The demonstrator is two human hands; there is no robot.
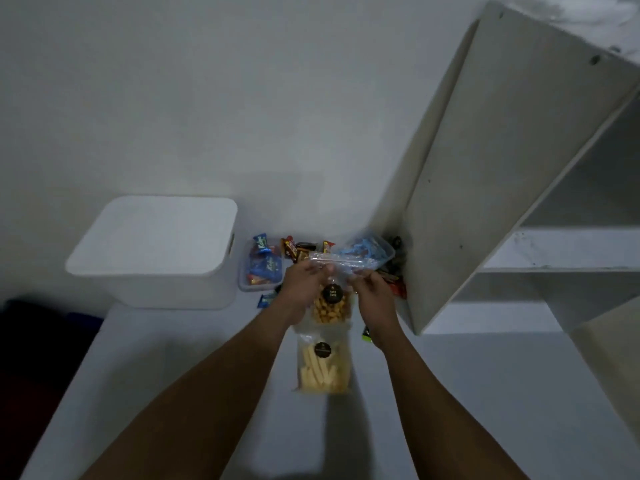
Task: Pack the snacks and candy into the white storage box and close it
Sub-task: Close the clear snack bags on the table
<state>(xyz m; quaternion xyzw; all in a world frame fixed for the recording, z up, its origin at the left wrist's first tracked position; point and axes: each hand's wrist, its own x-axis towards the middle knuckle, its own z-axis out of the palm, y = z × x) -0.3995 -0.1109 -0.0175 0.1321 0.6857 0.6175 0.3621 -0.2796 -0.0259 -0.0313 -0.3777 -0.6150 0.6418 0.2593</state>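
The white storage box (152, 251) stands at the left with its lid on. Both my hands hold the top of a clear bag of orange round snacks (329, 308): my left hand (303, 282) grips its left corner, my right hand (372, 289) its right corner. Below it on the table lies a clear bag of pale yellow sticks (323, 367). Behind my hands sit a clear tub of blue and red candy packs (261, 266), a pile of brown chocolate bars (299, 249) and a clear tub of blue-wrapped sweets (369, 252).
A white shelf unit (502, 174) leans in from the right, its side panel close to my right hand. Dark and red wrappers (398, 285) lie against its foot. A small green packet (366, 334) and a blue one (266, 301) lie on the white table (207, 393).
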